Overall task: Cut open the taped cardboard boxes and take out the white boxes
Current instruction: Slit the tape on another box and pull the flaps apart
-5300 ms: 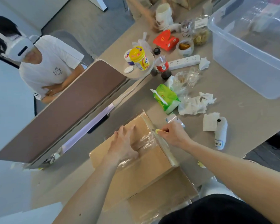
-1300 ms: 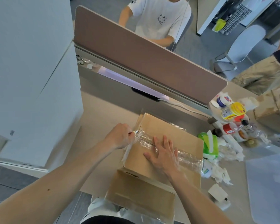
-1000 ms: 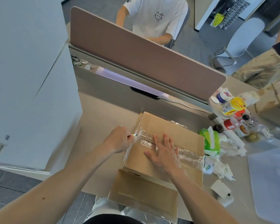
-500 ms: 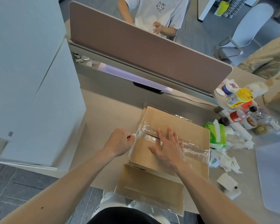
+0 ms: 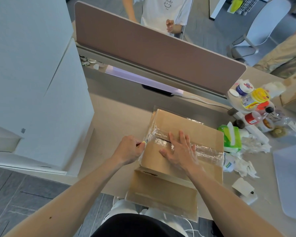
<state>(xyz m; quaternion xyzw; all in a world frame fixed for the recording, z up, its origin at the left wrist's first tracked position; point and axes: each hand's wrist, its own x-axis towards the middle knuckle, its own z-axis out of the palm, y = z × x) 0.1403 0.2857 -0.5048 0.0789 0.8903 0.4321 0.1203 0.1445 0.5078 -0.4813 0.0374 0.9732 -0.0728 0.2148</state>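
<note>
Two hands are working the cardboard box [image 5: 174,120], which is sitting on the table [image 5: 120,117] at its near edge, straight in front of me. Nearest of all, a brown cardboard panel [image 5: 162,190] is hanging out past that edge, and I cannot tell whether it is a flap or a second box. Just beyond it, my left hand [image 5: 128,147] is curling tight round a small cutter [image 5: 142,143], whose yellow tip is touching the box's left edge where the tape seam [image 5: 207,152] begins. My right hand [image 5: 179,149] is lying flat with fingers spread, pressing down across that seam. The seam is running left to right, away from the blade, so I am judging that the cut has to travel rightward, toward the pressing hand, which is sitting in its path. No white boxes are showing, and the flaps are not yet lifted. Farther off, a brown divider [image 5: 152,53] is standing across the table.
</note>
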